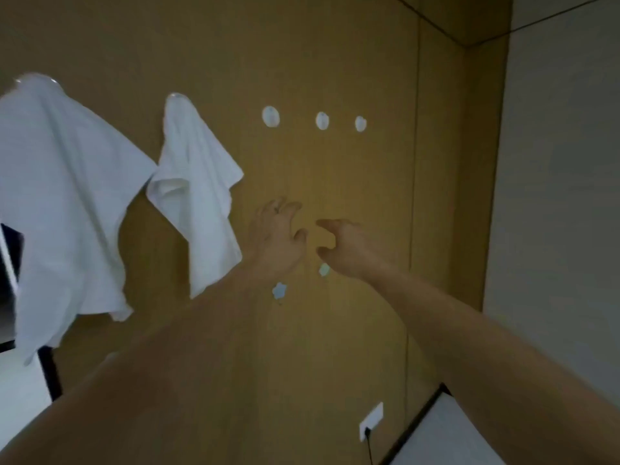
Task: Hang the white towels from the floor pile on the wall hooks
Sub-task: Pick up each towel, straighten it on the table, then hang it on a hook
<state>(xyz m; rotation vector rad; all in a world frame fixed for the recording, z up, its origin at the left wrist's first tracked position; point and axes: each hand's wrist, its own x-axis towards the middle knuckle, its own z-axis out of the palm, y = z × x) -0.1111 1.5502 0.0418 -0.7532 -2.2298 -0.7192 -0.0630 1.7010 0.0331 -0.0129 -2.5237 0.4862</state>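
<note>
Two white towels hang on the tan wooden wall: a large one at the far left and a smaller one beside it, each draped over a hook. Three bare white round hooks follow to the right in a row. My left hand and my right hand are raised in front of the wall below the bare hooks, fingers spread and curled, holding nothing. The floor pile is out of view.
Two small pale stickers or low hooks sit on the wall under my hands. A white wall socket with a black cable is lower down. A grey wall meets the wood at the right.
</note>
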